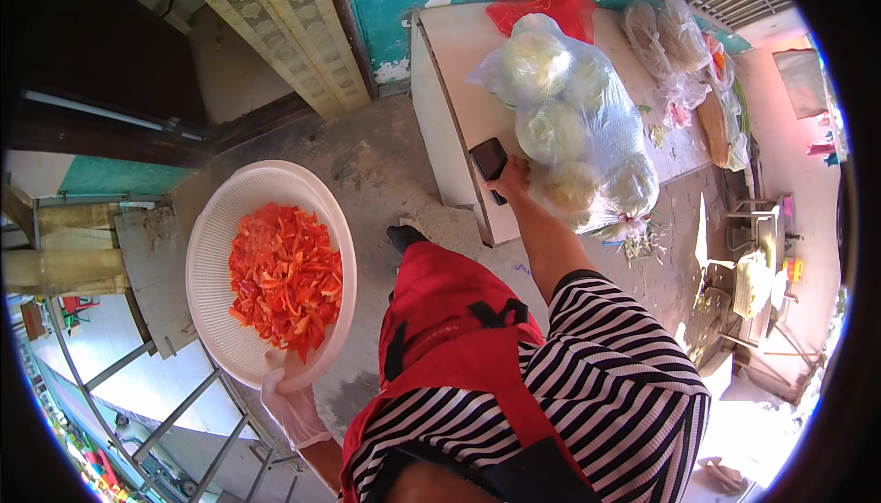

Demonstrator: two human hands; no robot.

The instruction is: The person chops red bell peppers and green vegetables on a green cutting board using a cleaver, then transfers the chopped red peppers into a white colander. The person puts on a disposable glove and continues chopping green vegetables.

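My left hand (292, 400), in a thin translucent glove, grips the rim of a white plastic colander basket (206, 276) at its near side. A heap of chopped red peppers (285, 276) lies in that basket. My bare right hand (511, 179) has its thumb and fingers around the near end of a black smartphone (487, 159) at the left edge of a white table (458, 114). Just right of this hand rests a large clear plastic bag (585, 117) filled with round, pale green vegetables, perhaps cabbages.
A red mesh bag (544, 11) lies at the table's back. Several plastic bags (681, 35) and a long brown gourd-like vegetable (714, 128) occupy its far right. A patterned curtain (303, 28) hangs in the doorway at upper left. Metal bars (179, 406) stand at lower left.
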